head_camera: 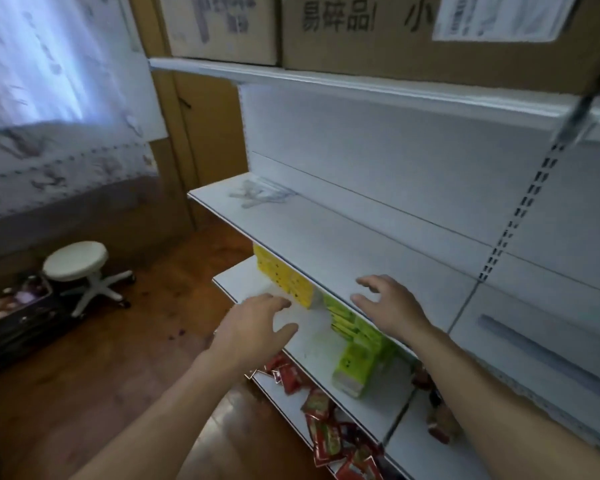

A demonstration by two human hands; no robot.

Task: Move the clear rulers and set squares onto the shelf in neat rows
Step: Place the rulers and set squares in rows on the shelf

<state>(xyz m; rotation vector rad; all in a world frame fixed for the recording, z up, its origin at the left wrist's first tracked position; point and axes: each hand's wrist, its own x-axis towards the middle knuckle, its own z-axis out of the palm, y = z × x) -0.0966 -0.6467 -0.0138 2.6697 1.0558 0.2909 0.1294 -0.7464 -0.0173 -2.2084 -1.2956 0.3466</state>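
A small heap of clear rulers and set squares (262, 196) lies at the far left end of the white middle shelf (343, 237). On the same shelf level to the right, past the upright, lies one long clear ruler (548, 358). My left hand (257, 327) hovers over the front of the lower shelf with its fingers spread and holds nothing. My right hand (388, 306) hangs over the front edge of the middle shelf, fingers loosely spread, holding nothing. Both hands are far from the heap.
Yellow boxes (284, 278) and green boxes (357, 351) stand on the lower shelf. Red packets (326, 431) fill the bottom shelf. Cardboard cartons (413, 32) sit on the top shelf. A white stool (80, 265) stands on the wooden floor to the left.
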